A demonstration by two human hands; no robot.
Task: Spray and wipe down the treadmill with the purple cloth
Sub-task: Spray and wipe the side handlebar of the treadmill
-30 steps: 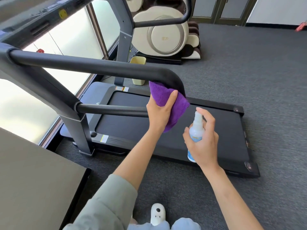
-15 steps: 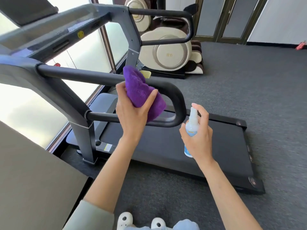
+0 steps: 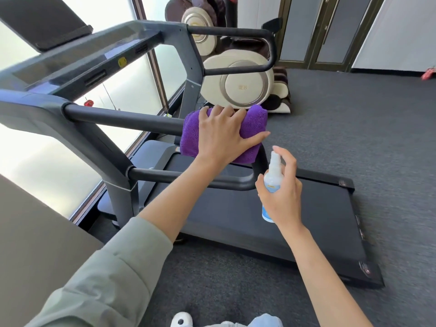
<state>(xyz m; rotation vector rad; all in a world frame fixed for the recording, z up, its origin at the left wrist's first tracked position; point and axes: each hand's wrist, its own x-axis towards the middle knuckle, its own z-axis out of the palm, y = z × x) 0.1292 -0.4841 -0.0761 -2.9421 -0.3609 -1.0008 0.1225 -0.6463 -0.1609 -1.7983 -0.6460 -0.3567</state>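
One purple cloth (image 3: 252, 123) under left hand (image 3: 221, 135), one spray bottle (image 3: 272, 182) in right hand (image 3: 283, 197)

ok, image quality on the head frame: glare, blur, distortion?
Head view: the window behind the treadmill is blown out white, no detail outside. Wide-angle bending shows in the handrail and the frame edges. Slight motion smear on the carpet at right. The left hand on the purple cloth and the right hand holding the spray bottle are sharp enough.

Head camera looks steeply down, close above treadmill (image 3: 271, 215).
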